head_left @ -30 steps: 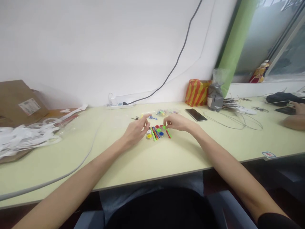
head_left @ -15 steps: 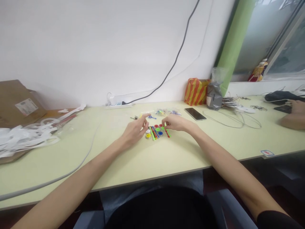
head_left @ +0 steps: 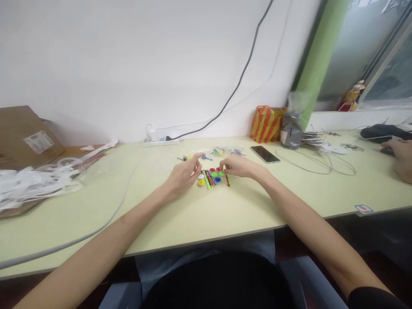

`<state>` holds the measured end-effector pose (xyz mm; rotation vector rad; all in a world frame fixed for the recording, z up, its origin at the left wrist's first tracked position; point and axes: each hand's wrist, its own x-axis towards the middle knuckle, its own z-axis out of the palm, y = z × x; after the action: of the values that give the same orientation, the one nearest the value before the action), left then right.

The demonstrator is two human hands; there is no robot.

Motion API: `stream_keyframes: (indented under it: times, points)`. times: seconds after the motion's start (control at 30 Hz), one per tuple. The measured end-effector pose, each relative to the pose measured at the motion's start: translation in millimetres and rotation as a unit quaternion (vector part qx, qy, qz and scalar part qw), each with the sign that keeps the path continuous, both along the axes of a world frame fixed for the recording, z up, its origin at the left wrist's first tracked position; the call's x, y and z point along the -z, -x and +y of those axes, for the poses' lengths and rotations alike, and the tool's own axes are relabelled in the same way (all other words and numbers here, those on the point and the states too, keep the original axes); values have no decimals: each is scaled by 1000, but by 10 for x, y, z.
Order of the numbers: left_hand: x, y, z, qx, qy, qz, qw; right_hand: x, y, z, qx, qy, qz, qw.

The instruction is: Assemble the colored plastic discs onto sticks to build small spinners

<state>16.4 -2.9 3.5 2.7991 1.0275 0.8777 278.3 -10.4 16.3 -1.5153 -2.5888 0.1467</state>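
Note:
Small plastic pieces lie in a cluster on the pale table. Among them are a yellow round piece [head_left: 201, 183], a white round piece [head_left: 201, 177], a blue round piece [head_left: 218, 180] and a red round piece [head_left: 212, 170]. Several coloured arrow-shaped sticks [head_left: 209, 179] lie side by side in the middle. My left hand [head_left: 184, 175] rests at the cluster's left, thumb and fingers apart, nothing visible in it. On the right, my right hand [head_left: 238, 166] has its fingers bent down and closed over a green round piece [head_left: 222, 173], beside a red arrow stick [head_left: 228, 180]. Its fingertips are partly hidden.
Behind lie small bagged pieces [head_left: 237, 152], a blue arrow piece [head_left: 206, 158] and a phone [head_left: 265, 154]. A striped bag [head_left: 266, 124] stands near the wall. White strips [head_left: 41, 184] and a grey cable [head_left: 96, 231] occupy the left. Another person's hand [head_left: 404, 154] is far right.
My hands stay almost in place over the pieces. The view has shifted slightly. At the far right, the other person's hand has moved a little.

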Motion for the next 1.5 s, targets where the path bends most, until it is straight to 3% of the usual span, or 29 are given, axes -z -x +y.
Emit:
stream_keyframes:
  times: [0.17,0.27,0.37,0.7,1.37,1.5]
  points:
    - [8,5,7,7,-1,-2,1000,-44,-11,-23,19,-23,-12,999]
    - [13,7,13,14,1,-5,1000,-78,-49,-46,70,-39,-31,996]
    - [10,8,10,16,2,-5,1000,-79,-91,-46,110,-15,-59,992]
    - [0,7,-8,10,6,5,1000,-13,-61,-15,83,23,-67,994]
    - [-6,-4,-10,12,9,11,1000,32,-22,5,118,5,-72,990]
    - [-15,-12,-19,9,8,13,1000,-16,-29,-18,91,-22,-9,996]
